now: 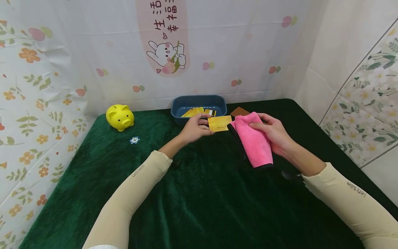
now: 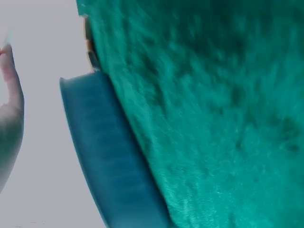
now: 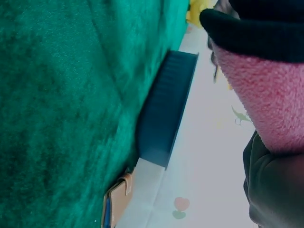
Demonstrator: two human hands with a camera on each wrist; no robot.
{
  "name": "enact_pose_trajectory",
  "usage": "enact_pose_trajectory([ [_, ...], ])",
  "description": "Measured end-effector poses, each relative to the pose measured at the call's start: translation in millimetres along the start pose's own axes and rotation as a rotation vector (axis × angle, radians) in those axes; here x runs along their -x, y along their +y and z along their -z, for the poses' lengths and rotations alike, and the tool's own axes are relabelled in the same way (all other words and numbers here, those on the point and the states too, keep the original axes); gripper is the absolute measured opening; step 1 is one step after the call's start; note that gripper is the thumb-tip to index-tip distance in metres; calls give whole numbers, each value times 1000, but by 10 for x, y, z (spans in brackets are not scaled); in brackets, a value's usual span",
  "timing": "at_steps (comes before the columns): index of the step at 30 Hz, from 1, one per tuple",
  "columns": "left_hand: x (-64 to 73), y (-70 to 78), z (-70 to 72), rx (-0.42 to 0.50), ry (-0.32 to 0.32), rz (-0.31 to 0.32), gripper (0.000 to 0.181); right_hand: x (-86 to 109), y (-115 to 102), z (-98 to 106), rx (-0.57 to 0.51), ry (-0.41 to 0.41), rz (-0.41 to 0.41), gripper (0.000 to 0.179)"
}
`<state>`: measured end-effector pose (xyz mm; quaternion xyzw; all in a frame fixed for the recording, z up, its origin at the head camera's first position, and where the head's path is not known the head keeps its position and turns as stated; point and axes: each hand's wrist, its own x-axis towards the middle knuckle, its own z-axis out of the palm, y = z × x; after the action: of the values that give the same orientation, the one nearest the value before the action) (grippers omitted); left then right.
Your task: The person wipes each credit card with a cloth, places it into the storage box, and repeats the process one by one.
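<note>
In the head view, a gold bank card (image 1: 220, 123) is pinched by its left end between the thumb and fingers of my left hand (image 1: 196, 128). My right hand (image 1: 276, 135) grips a pink fluffy cloth (image 1: 253, 143) with black edging, thumb on top, and the cloth hangs down from it. The card's right edge meets the cloth's upper left corner. In the right wrist view the cloth (image 3: 270, 90) fills the upper right. Only part of my left hand (image 2: 12, 95) shows at the left wrist view's edge; the card is not discernible there.
Behind the hands stands a blue plastic basin (image 1: 179, 120) with several gold cards (image 1: 194, 111) inside. A brown wallet (image 3: 118, 202) lies right of it. On the left are a yellow piggy bank (image 1: 120, 117) and a poker chip (image 1: 134, 140). Dark green cloth (image 1: 199, 200) covers the table.
</note>
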<state>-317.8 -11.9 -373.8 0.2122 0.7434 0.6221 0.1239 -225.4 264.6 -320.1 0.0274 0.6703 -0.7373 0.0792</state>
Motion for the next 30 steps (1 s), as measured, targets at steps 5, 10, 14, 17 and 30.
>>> enact_pose_trajectory([
  [5,192,78,-24,23,18,-86,59,47,-1,1,57,-8,-8,32],
  [10,355,106,-51,33,32,-176,59,87,16,-43,120,-69,67,26],
  [14,476,137,-66,68,55,-229,58,96,32,-109,132,-93,133,26],
  [17,556,167,-76,95,55,-265,58,110,35,-149,140,-92,167,26],
  [30,766,274,-67,104,79,-376,57,197,34,-277,195,-88,343,25],
])
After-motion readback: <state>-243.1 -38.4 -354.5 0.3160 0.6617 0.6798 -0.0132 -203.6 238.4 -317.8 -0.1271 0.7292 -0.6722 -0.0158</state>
